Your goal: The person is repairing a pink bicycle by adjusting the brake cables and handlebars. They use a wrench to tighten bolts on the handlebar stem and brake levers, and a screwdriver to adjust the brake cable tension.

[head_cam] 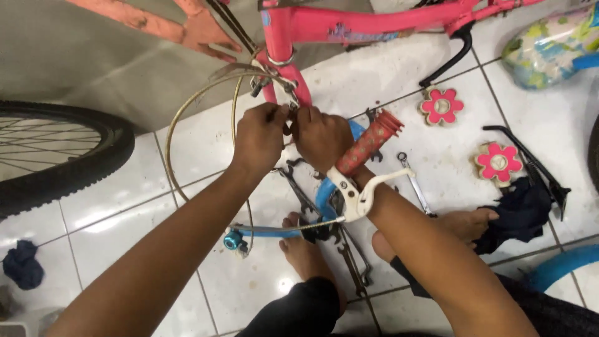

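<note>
Both hands, the left hand (pixel 259 134) and right hand (pixel 319 136), pinch closed around the small metal brake fitting (pixel 291 111) on the pink steel bicycle frame (pixel 293 43), above spanners (pixel 299 193) scattered on the white tiled floor (pixel 399 75), a red-gripped white brake lever (pixel 362 168) resting across the right wrist.

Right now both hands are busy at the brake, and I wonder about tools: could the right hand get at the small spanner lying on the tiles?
Probably yes. The spanner lies bare on the tile just beside the right hand, with nothing over it. But the handlebar grip and brake lever rest across that wrist and could hamper it.
</note>
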